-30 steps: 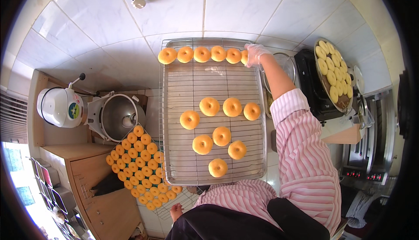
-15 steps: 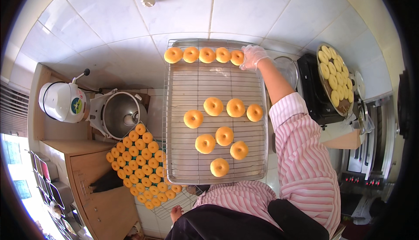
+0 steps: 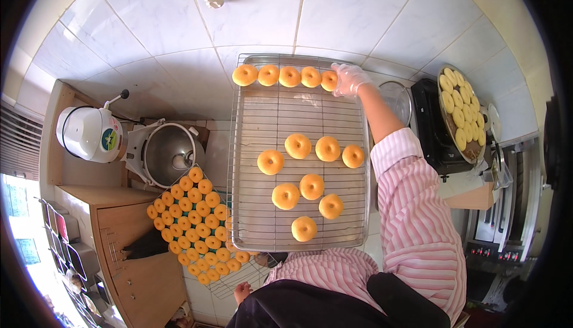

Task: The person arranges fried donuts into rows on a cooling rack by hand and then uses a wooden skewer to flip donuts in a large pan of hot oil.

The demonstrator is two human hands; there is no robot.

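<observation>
My right hand (image 3: 348,80), in a clear plastic glove, is closed at the right end of a row of golden doughnuts (image 3: 289,76) along the far edge of a wire rack on a metal tray (image 3: 298,113). Its fingers grip the end of the row, largely hiding the doughnut there. Several more doughnuts (image 3: 304,228) lie scattered over the nearer part of this rack. My bare left hand (image 3: 242,291) is low at my body, below the tray, its partly visible fingers loosely curled and apart, with nothing visible in them.
A second rack of many doughnuts (image 3: 197,220) lies lower left. A stand mixer (image 3: 89,131) with steel bowl (image 3: 164,164) sits left, above a wooden cabinet (image 3: 131,274). At right are a pan of pale rings (image 3: 462,107) on a black appliance (image 3: 427,125) and a steel oven (image 3: 495,232).
The view has shifted, so the tray appears farther right. My right hand stays at the row's end and now covers more of the last doughnut. My left hand is much the same.
</observation>
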